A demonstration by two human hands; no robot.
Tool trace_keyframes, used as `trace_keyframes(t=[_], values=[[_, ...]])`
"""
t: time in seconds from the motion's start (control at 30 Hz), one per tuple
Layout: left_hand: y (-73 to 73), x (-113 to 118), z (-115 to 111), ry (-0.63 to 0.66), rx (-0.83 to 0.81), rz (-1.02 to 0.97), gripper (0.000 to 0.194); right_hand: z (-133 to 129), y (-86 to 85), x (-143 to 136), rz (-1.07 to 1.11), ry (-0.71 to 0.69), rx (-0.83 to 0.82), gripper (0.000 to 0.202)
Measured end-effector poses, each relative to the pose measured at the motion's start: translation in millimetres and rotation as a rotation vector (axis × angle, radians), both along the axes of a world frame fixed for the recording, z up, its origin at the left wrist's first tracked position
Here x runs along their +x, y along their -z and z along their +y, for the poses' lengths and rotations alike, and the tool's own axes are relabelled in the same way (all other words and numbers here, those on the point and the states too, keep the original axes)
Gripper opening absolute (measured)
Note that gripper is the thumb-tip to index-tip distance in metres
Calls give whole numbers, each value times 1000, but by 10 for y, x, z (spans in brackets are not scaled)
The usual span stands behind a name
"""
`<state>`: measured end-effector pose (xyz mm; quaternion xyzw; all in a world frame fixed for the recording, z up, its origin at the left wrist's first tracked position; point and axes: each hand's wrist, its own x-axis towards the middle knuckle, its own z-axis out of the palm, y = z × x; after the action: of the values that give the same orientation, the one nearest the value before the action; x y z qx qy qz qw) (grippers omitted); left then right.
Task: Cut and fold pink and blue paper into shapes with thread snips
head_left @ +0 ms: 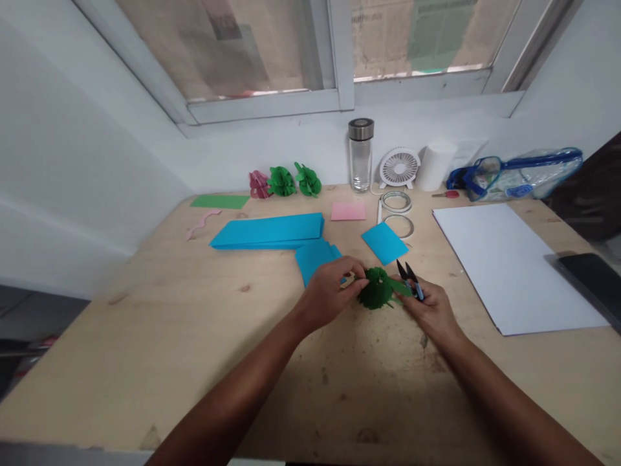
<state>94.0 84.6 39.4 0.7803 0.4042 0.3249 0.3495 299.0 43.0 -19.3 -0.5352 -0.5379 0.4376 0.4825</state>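
Note:
A dark green folded-paper flower (376, 291) is held just above the table between my two hands. With thumb and fingers pinched, my left hand (332, 285) grips its left side; a small pale strip (347, 280) shows at those fingers. My right hand (431, 309) is closed around a pair of thread snips (410, 279), black blades up and apart. The same hand's fingertips also pinch a green paper part on the flower's right side. Blue paper pieces (314, 257) lie right behind my left hand, and a blue paper square (385, 243) lies beyond the flower.
Two green paper flowers (283, 182) and a pink one (259, 184) stand by the wall. Further right are a glass bottle (360, 155), small fan (400, 167), tape rolls (396, 202) and clear pouch (528, 173). White sheets (514, 268) and a phone (592, 281) lie right.

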Motion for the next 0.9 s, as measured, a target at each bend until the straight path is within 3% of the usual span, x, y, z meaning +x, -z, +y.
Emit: trace_keyframes(t=[0.2,0.5,0.9], values=[[92,-21,83,-31,-80,-115,12,40,49,-36,51,85,-30,26],[234,-33,203,-126,-345,-358,15,11,112,-39,134,127,-126,28],[274,36,183,-171,-462,-483,18,27,-36,-167,115,194,-79,22]])
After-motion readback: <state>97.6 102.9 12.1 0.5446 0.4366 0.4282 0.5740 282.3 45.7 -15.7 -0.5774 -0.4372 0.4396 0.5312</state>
